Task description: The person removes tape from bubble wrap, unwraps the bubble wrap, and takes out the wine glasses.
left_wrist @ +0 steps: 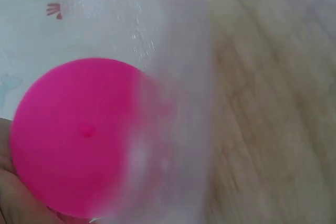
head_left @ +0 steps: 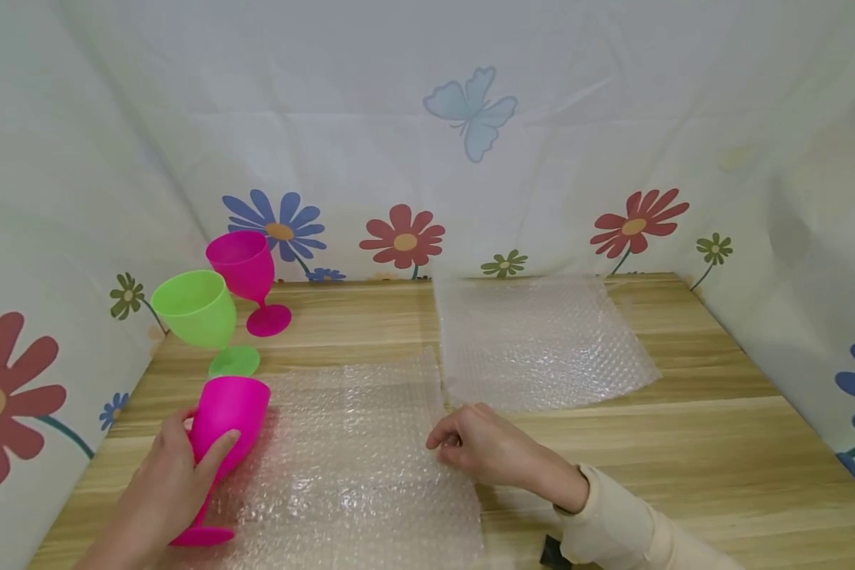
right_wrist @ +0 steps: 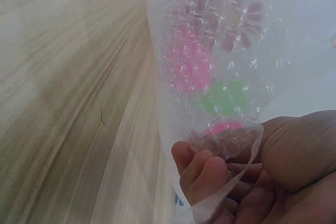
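Note:
My left hand (head_left: 167,475) grips a pink plastic goblet (head_left: 231,419) around the bowl, thumb across its near side. The goblet stands slightly tilted at the left part of a clear bubble wrap sheet (head_left: 370,443). In the left wrist view its round pink base (left_wrist: 79,140) faces the camera, with a blurred strip of wrap overlapping it. My right hand (head_left: 484,447) pinches the sheet's right edge. The right wrist view shows the lifted wrap (right_wrist: 236,61) between curled fingers (right_wrist: 212,174), pink and green showing through it.
Behind the held goblet stand a green goblet (head_left: 199,309) and another pink goblet (head_left: 245,265). A second bubble wrap sheet (head_left: 534,348) lies at the back of the wooden table (head_left: 655,451). Flower-printed cloth (head_left: 370,150) surrounds the table. A small black object (head_left: 554,552) is beside the right sleeve.

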The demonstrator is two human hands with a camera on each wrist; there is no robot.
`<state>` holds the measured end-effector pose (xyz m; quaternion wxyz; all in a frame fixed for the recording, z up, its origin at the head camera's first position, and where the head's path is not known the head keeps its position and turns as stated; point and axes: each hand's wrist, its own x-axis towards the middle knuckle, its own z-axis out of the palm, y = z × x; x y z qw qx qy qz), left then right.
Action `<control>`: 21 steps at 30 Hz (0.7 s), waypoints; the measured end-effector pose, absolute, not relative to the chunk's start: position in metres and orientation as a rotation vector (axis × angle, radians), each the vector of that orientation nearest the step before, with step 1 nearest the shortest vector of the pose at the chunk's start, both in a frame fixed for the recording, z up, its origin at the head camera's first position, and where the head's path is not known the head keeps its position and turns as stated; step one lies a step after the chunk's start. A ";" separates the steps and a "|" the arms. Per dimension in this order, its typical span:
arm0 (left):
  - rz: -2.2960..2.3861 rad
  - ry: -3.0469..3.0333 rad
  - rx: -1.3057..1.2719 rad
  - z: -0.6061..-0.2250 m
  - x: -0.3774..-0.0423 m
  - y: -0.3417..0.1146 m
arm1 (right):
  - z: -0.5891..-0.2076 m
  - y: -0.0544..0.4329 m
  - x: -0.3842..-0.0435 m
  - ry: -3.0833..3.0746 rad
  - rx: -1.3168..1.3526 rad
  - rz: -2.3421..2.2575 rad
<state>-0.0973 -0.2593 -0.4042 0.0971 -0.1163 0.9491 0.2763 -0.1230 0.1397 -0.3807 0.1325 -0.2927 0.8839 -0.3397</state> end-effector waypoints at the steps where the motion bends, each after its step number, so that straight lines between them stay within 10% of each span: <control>1: 0.845 2.808 -0.328 -0.404 -0.099 -0.262 | -0.381 0.140 -0.123 2.565 -0.848 -0.984; 21: 1.195 2.272 -0.318 -0.387 -0.120 -0.288 | -0.384 0.140 -0.126 2.564 -0.883 -0.974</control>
